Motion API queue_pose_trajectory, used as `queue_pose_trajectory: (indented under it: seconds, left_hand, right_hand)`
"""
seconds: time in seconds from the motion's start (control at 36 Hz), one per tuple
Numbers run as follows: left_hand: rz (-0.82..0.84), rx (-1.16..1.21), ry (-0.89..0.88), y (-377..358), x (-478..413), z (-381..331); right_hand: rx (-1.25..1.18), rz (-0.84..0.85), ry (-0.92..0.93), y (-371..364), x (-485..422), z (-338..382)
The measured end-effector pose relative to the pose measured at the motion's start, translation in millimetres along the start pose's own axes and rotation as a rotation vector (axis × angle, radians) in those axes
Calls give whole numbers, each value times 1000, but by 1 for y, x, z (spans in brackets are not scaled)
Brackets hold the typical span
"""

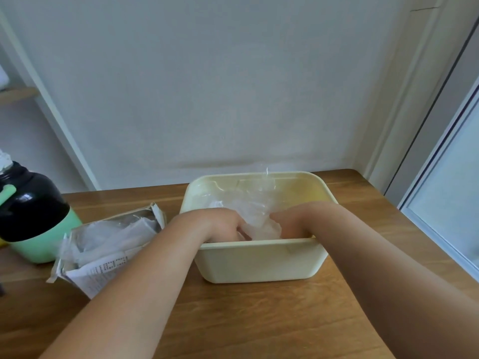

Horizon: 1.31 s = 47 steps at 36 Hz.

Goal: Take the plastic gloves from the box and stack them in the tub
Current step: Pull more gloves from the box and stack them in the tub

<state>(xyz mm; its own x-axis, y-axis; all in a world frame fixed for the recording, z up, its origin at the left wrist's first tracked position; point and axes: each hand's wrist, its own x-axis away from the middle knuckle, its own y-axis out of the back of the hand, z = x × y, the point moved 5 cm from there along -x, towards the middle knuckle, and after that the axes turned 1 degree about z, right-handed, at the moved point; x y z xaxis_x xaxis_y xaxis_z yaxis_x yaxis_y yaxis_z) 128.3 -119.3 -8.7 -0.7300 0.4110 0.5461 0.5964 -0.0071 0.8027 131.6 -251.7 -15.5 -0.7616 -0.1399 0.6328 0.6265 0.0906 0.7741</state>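
Head view, wooden table [259,320] against pale wall [207,86], left hand [223,224] and right hand [293,221] gripping plastic gloves [256,211] in tub [259,263]

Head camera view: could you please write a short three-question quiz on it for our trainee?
1. True or false: the torn cardboard box lies left of the cream rectangular plastic tub.
2. What do the left hand and right hand hold inside the tub? A) clear plastic gloves B) a metal spoon C) a sponge
3. Fill in: the tub stands on a wooden ____.
Key: 1 true; 2 A; 3 table.
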Motion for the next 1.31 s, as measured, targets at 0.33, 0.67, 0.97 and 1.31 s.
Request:
queue_pose_trajectory:
  seconds: [0.33,0.67,0.97,1.31]
  left_hand:
    - [-518,356,-74,33,38,12]
    - [-872,491,-59,36,85,52]
    - [-935,552,37,18,125,99]
    - [-685,528,-115,15,84,33]
  right_hand:
    - [-197,-264,18,22,28,1]
    - [-477,-213,326,44,73,53]
    - [-573,-431,375,47,52,124]
    - [-1291,-189,333,24,41,79]
